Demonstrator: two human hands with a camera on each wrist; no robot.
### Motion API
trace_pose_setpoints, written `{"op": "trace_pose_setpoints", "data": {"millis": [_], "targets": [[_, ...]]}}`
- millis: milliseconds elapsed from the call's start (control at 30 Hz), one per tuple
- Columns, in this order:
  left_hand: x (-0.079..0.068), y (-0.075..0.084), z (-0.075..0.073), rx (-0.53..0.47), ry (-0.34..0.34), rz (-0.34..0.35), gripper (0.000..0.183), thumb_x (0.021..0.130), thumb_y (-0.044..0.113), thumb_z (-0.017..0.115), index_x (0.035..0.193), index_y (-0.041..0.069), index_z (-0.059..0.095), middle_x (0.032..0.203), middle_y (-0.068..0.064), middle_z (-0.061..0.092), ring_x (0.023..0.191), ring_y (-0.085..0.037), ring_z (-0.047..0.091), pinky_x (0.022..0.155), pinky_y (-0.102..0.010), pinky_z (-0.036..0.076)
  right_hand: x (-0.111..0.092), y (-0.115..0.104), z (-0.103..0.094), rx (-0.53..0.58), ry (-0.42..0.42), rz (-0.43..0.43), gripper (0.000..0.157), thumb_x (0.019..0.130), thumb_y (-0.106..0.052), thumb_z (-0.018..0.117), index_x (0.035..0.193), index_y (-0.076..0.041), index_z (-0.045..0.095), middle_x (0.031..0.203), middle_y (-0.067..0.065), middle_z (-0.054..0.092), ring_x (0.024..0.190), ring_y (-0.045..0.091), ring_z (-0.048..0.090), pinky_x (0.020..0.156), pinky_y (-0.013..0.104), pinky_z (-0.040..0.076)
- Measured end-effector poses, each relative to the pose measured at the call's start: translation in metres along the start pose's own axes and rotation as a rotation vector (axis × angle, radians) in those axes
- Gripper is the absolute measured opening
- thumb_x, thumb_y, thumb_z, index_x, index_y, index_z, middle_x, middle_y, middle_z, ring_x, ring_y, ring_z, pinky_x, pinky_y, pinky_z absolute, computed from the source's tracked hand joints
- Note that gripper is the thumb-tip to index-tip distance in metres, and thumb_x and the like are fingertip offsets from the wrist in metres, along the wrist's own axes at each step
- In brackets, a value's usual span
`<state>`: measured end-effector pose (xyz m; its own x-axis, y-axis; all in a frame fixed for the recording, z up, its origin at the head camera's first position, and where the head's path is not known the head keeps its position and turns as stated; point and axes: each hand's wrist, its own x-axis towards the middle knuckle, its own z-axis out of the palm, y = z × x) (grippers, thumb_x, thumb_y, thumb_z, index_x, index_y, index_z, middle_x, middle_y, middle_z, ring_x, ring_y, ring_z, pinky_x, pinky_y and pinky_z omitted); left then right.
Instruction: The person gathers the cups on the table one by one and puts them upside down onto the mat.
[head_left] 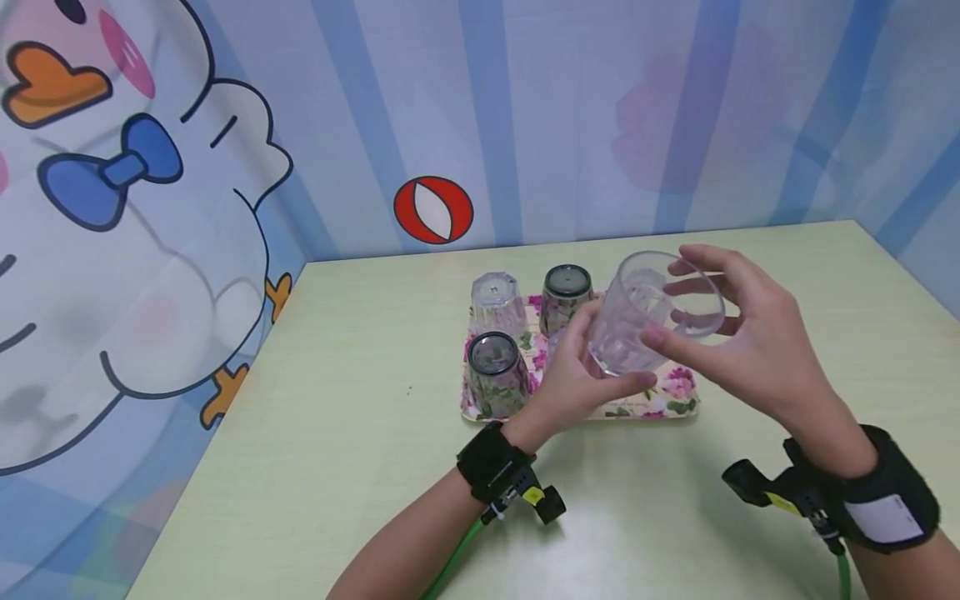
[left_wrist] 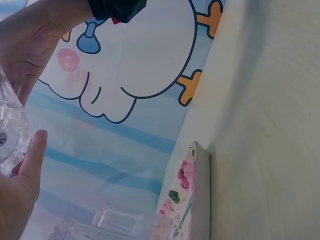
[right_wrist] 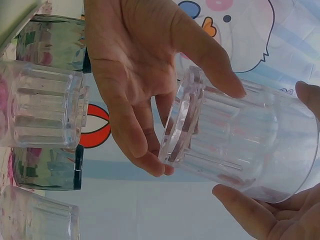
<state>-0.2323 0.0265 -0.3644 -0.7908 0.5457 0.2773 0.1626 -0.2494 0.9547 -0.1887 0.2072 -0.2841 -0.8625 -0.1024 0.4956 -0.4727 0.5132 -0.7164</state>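
Note:
Both hands hold a clear drinking glass (head_left: 624, 329) above a floral tray (head_left: 678, 385), tilted with its mouth toward the right. My right hand (head_left: 765, 342) grips it by the rim end, thumb on the near side and fingers on the far side. At the base end, my left hand (head_left: 562, 383) holds the glass, its thumb along the side, as the right wrist view shows. Upside down on the tray stand a clear glass (head_left: 498, 304) and two smoky dark glasses, one at the back (head_left: 567, 300) and one in front (head_left: 497, 375). Another clear glass (right_wrist: 47, 105) is partly hidden behind my left hand.
The tray lies on a pale table (head_left: 360, 417) that meets a printed backdrop (head_left: 540, 125) at the back and left. Each wrist wears a black strap with a camera, and green cables (head_left: 453, 558) run down from them.

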Motion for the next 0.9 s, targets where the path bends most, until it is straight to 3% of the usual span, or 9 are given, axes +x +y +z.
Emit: {"op": "trace_pose_setpoints", "data": {"millis": [400, 700, 900], "targets": [[0.001, 0.005, -0.003, -0.018, 0.021, 0.029, 0.074, 0.079, -0.011, 0.064, 0.140, 0.013, 0.031, 0.137, -0.010, 0.039, 0.113, -0.008, 0.051, 0.093, -0.034, 0.057, 0.001, 0.002, -0.002, 0.031, -0.013, 0.020, 0.081, 0.073, -0.010, 0.081, 0.143, -0.021, 0.042, 0.122, 0.001, 0.058, 0.101, -0.019, 0.055, 0.071, 0.001, 0.050], [0.001, 0.008, -0.009, 0.006, 0.033, 0.037, 0.077, 0.079, -0.011, 0.063, 0.143, 0.018, 0.029, 0.139, -0.009, 0.038, 0.114, -0.008, 0.049, 0.091, -0.034, 0.058, 0.001, 0.003, -0.003, 0.051, -0.023, 0.026, 0.080, 0.075, -0.009, 0.080, 0.144, -0.021, 0.041, 0.121, -0.011, 0.056, 0.100, -0.018, 0.057, 0.070, 0.002, 0.051], [0.002, 0.010, -0.012, -0.015, 0.032, 0.082, 0.077, 0.079, -0.011, 0.064, 0.143, 0.013, 0.028, 0.141, -0.015, 0.037, 0.116, -0.010, 0.049, 0.093, -0.039, 0.057, 0.001, 0.003, -0.004, 0.066, -0.029, 0.029, 0.080, 0.076, -0.008, 0.079, 0.144, -0.021, 0.040, 0.119, -0.018, 0.054, 0.100, -0.017, 0.058, 0.072, 0.002, 0.051]]}}
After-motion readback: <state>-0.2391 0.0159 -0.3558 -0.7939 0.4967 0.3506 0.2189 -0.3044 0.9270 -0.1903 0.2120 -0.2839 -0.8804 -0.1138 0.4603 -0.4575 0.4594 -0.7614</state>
